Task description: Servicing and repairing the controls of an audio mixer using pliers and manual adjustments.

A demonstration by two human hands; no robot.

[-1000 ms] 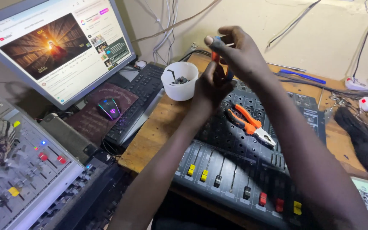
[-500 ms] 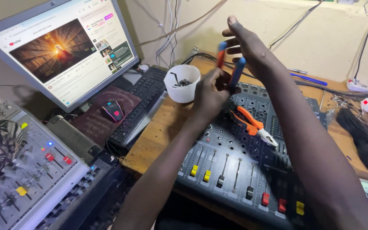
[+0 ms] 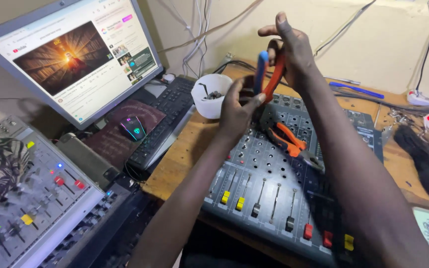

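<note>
My right hand (image 3: 291, 47) is raised above the table and grips the handles of a pair of pliers (image 3: 269, 74), one handle blue, the other orange, both pointing up. My left hand (image 3: 237, 106) is just below, its fingers closed around the lower jaw end of the same pliers; the jaws and anything in them are hidden. Under both hands lies a dark grey audio mixer (image 3: 274, 198) with sliders and coloured caps, flat on a wooden table (image 3: 184, 154).
A second pair of orange-handled pliers (image 3: 286, 139) lies on the mixer. A white cup (image 3: 209, 101) of small parts stands behind it. A monitor (image 3: 70, 59), keyboard (image 3: 170, 114), lit mouse (image 3: 132, 126) and another mixer (image 3: 26, 198) fill the left. Right: blue pen (image 3: 356, 89), black cloth (image 3: 425, 159).
Both hands have stayed together over the mixer's back edge. The pliers turned in my right hand, so the blue and orange handles now stand up in plain view.
</note>
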